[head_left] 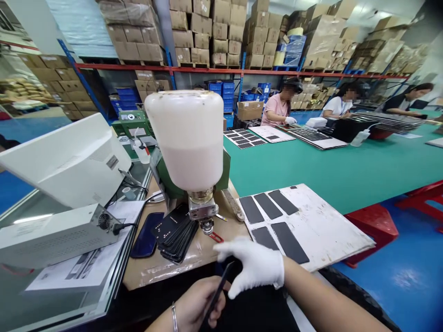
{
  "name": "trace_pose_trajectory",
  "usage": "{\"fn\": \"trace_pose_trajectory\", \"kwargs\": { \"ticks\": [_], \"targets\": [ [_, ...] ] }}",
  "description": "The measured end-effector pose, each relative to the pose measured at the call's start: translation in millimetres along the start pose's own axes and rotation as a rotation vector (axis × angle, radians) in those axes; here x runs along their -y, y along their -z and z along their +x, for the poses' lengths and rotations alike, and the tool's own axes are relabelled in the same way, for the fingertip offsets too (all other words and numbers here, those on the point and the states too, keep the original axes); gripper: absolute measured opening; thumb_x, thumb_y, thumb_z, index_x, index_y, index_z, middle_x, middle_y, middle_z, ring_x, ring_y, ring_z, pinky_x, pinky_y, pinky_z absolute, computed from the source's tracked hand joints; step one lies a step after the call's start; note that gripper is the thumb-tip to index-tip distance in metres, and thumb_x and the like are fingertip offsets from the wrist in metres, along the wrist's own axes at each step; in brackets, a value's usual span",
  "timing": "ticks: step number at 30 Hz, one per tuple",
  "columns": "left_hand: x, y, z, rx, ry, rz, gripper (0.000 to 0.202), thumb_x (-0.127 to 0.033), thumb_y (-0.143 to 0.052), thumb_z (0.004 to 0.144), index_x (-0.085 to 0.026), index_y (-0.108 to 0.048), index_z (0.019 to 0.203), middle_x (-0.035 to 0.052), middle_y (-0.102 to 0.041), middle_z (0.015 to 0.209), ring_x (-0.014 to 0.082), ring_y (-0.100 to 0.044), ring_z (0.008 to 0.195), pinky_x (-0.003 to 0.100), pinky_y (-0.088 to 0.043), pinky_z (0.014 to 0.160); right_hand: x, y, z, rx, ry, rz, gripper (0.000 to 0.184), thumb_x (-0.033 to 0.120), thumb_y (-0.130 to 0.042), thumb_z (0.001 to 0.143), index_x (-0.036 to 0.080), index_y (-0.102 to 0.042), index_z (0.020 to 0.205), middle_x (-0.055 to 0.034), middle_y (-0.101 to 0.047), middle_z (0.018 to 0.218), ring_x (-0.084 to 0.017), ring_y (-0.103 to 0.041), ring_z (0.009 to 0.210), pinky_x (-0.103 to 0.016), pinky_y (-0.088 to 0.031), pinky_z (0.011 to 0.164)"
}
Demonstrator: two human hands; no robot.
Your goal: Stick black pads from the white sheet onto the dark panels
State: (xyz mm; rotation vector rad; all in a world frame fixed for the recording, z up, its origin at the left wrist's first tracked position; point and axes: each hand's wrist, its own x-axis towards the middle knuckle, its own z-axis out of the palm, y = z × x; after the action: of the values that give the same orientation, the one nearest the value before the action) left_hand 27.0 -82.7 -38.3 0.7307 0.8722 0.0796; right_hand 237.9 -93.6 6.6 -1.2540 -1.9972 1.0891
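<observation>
My bare left hand (199,302), with a bracelet at the wrist, grips a thin black panel (218,287) seen nearly edge-on. Around the panel's upper end curves my right hand (258,265) in a white glove, thumb and fingers apart; whether it touches the panel I cannot tell. Just beyond the hands is a machine's metal head (203,212) below a large white bottle (188,143) part full of pale liquid. A fanned stack of black panels (178,235) lies left of the head. To the right, several black panels (290,242) rest in rows on a white board (328,230).
A dark blue phone (148,235) lies beside the stack. At left are a white monitor (69,159) and a grey box (58,240) with a cable. Co-workers sit along the green table (294,166) at the back right. A red stool (374,230) stands right.
</observation>
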Motion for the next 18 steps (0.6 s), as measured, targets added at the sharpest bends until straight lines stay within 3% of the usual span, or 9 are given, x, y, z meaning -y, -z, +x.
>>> {"fn": "trace_pose_trajectory", "kwargs": {
  "ticks": [2, 3, 6, 8, 10, 13, 15, 18],
  "targets": [
    [1.3, 0.4, -3.7, 0.072, -0.023, -0.03, 0.031, -0.043, -0.052, 0.076, -0.014, -0.057, 0.087, 0.0005, -0.053, 0.055, 0.0087, -0.04, 0.039, 0.021, -0.03, 0.04, 7.4, -14.1, 6.4, 0.15, -0.044, 0.098, 0.044, 0.047, -0.072, 0.064, 0.021, -0.067, 0.1, -0.0019, -0.069, 0.081, -0.018, -0.064, 0.076, -0.027, -0.048, 0.074],
    [1.3, 3.0, -6.4, 0.146, -0.026, -0.065, 0.039, -0.049, -0.048, 0.078, -0.013, -0.058, 0.087, 0.0029, -0.056, 0.056, 0.0097, -0.044, 0.04, 0.022, -0.033, 0.041, 7.6, -16.9, 6.8, 0.141, -0.11, 0.153, 0.035, 0.046, -0.069, 0.068, 0.019, -0.068, 0.091, -0.001, -0.068, 0.073, -0.017, -0.063, 0.069, -0.025, -0.048, 0.067],
    [-3.5, 15.4, -14.5, 0.384, -0.039, -0.169, 0.074, -0.073, -0.028, 0.074, -0.007, -0.062, 0.078, 0.0104, -0.06, 0.06, 0.0135, -0.053, 0.043, 0.026, -0.04, 0.046, 1.6, -11.0, 1.4, -0.081, -0.294, 0.322, 0.031, 0.043, -0.069, 0.069, 0.016, -0.064, 0.084, -0.0019, -0.067, 0.075, -0.017, -0.062, 0.07, -0.026, -0.048, 0.064],
    [-11.0, 20.5, -16.7, 0.43, -0.131, -0.159, 0.084, -0.081, -0.025, 0.067, -0.006, -0.061, 0.079, 0.0134, -0.063, 0.064, 0.0153, -0.056, 0.043, 0.026, -0.041, 0.045, -0.5, -0.8, -4.1, -0.186, -0.326, 0.46, 0.032, 0.042, -0.068, 0.071, 0.015, -0.063, 0.086, -0.0041, -0.068, 0.082, -0.019, -0.063, 0.077, -0.029, -0.049, 0.07],
    [-21.5, 18.5, -14.7, 0.381, -0.266, -0.074, 0.07, -0.073, -0.044, 0.068, -0.008, -0.058, 0.09, 0.0126, -0.066, 0.068, 0.0147, -0.056, 0.042, 0.024, -0.04, 0.042, 2.0, 9.7, -9.4, -0.205, -0.32, 0.599, 0.032, 0.041, -0.066, 0.074, 0.014, -0.062, 0.091, -0.0066, -0.068, 0.089, -0.021, -0.063, 0.084, -0.032, -0.049, 0.077],
    [-41.1, 3.0, -6.6, 0.234, -0.408, 0.038, 0.035, -0.042, -0.06, 0.074, -0.01, -0.055, 0.088, 0.0055, -0.064, 0.052, 0.0102, -0.05, 0.034, 0.019, -0.034, 0.037, 8.4, 23.8, -17.4, -0.221, -0.281, 0.701, 0.032, 0.04, -0.061, 0.077, 0.016, -0.061, 0.099, -0.0073, -0.068, 0.095, -0.021, -0.063, 0.086, -0.034, -0.051, 0.077],
    [-55.3, -10.7, -1.9, 0.18, -0.46, 0.028, 0.022, -0.033, -0.055, 0.078, -0.011, -0.053, 0.085, 0.003, -0.061, 0.046, 0.0093, -0.047, 0.032, 0.018, -0.032, 0.035, 9.0, 32.2, -23.8, -0.309, -0.251, 0.557, 0.028, 0.041, -0.054, 0.082, 0.02, -0.062, 0.098, -0.0056, -0.068, 0.087, -0.02, -0.064, 0.077, -0.032, -0.052, 0.069],
    [-73.7, -27.5, 1.1, 0.199, -0.513, -0.017, 0.017, -0.03, -0.051, 0.079, -0.013, -0.05, 0.084, 0.0019, -0.06, 0.044, 0.0094, -0.045, 0.031, 0.018, -0.031, 0.034, 3.4, 43.3, -32.5, -0.441, -0.217, 0.203, 0.034, 0.044, -0.04, 0.088, 0.023, -0.065, 0.079, -0.0026, -0.061, 0.056, -0.017, -0.058, 0.048, -0.031, -0.05, 0.051]
  ]
}}
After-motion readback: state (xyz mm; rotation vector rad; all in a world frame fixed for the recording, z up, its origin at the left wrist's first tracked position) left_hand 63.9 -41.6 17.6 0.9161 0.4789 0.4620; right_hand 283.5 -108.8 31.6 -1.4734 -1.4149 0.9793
